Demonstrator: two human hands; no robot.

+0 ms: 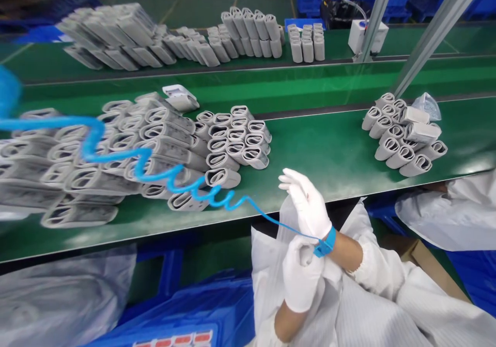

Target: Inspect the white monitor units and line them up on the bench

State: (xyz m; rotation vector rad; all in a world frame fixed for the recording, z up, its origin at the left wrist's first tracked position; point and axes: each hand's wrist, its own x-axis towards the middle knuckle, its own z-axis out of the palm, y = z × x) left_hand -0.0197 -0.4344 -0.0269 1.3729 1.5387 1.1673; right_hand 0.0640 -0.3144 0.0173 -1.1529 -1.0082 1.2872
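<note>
My right hand [308, 207], in a white glove, is held over the front edge of the green conveyor belt [310, 145], its fingers stretched out and nothing in them. Around that wrist sits a blue wrist strap [325, 242], with a coiled blue cord [145, 163] running from it to the left. Just below, my gloved left hand [304, 274] has its fingers curled in at the heel of the right hand, beside the strap. What its fingertips pinch, if anything, is hidden. Nearest to the hands on the belt are rolled grey cuffs [222, 178], like blood pressure cuffs.
More rolled cuffs [401, 155] are piled on the belt at right, with a clear plastic bag [426, 106]. A large stack [89, 179] covers the left. Behind, a raised shelf [337, 47] carries further rows. Blue crates [182, 311] stand below; a co-worker's white sleeve [465, 207] is at right.
</note>
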